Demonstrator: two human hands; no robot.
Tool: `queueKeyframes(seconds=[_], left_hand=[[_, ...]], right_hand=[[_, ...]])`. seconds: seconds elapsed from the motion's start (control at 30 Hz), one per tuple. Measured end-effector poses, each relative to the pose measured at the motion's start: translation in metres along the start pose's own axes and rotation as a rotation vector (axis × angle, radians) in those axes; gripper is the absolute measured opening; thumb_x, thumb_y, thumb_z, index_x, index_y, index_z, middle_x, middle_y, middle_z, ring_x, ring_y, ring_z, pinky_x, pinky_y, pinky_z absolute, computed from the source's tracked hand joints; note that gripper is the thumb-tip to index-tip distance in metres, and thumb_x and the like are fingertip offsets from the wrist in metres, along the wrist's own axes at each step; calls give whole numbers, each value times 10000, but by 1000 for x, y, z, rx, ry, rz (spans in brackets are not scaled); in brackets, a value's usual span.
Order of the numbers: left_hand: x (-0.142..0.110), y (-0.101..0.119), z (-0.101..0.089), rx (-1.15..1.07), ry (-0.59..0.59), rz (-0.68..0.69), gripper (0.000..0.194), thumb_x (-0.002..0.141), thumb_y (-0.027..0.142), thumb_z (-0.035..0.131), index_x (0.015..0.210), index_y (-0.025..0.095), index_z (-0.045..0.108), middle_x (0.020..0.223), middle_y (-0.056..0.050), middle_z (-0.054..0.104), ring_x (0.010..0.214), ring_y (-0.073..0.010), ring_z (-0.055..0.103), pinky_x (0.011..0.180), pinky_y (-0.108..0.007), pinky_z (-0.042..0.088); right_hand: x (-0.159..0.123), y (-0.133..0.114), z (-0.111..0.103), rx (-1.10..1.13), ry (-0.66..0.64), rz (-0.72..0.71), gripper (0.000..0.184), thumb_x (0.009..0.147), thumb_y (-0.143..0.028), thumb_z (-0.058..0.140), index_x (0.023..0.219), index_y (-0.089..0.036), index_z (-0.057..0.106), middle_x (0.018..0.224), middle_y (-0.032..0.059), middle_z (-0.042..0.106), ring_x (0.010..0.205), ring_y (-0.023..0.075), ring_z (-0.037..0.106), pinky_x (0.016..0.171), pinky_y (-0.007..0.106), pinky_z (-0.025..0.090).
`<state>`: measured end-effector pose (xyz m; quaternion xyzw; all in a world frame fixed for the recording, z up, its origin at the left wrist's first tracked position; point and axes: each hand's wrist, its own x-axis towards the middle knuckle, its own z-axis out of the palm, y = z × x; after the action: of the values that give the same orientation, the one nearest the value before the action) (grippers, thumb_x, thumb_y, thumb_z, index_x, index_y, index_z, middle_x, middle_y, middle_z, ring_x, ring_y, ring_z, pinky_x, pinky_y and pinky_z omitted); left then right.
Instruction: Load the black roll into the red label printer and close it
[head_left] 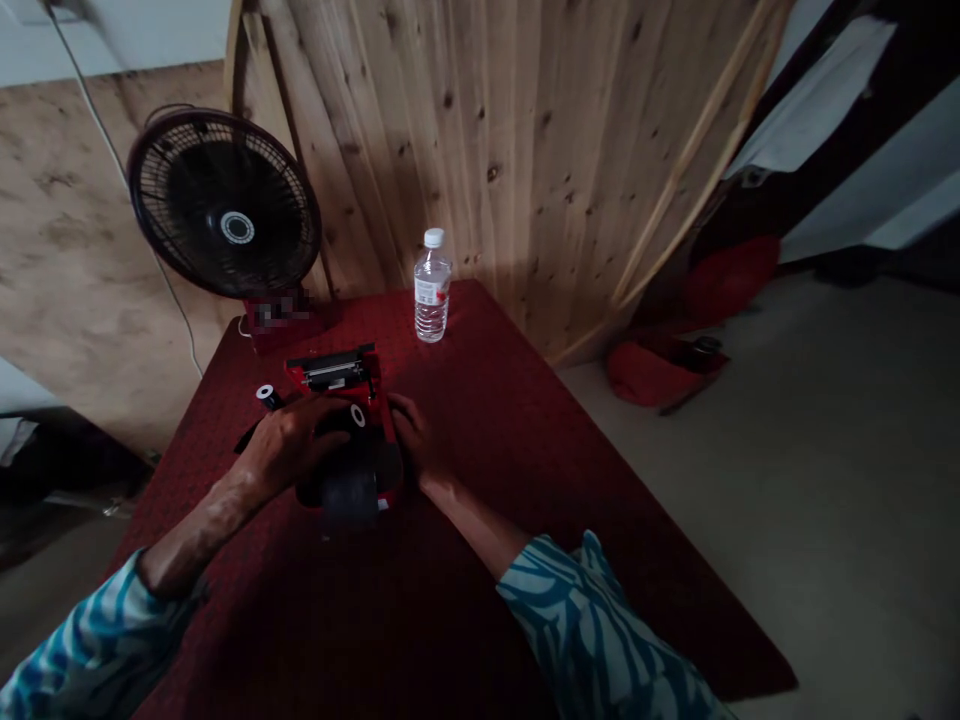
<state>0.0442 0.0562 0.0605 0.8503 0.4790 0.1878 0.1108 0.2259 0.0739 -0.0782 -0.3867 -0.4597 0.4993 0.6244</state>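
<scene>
A small red and black machine (pixel 341 385) lies on the red-covered table (pixel 480 480). My left hand (pixel 289 445) is curled over its black near part, fingers bent around it. My right hand (pixel 412 440) grips the machine's right side with closed fingers. A black roller with a white end (pixel 266 395) lies just left of the machine, beyond my left hand. The lower part of the machine is hidden under my hands.
A dark table fan (pixel 225 205) stands at the table's back left, its cable running up the wall. A clear water bottle (pixel 433 288) stands at the back edge. Wooden boards lean behind. Red objects (pixel 660 365) lie on the floor to the right.
</scene>
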Motion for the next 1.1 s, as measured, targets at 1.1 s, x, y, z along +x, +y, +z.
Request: queueKeyframes(seconds=[1.1], left_hand=[[-28, 1, -8, -209, -242, 15, 409, 845, 453, 662, 1199, 248, 678, 1115, -64, 738, 963, -240, 708, 837, -330, 560]], right_hand=[[1, -2, 0, -23, 17, -9, 331, 846, -405, 540, 1125, -278, 666, 1187, 20, 682, 1154, 208, 591, 1043, 381, 428]])
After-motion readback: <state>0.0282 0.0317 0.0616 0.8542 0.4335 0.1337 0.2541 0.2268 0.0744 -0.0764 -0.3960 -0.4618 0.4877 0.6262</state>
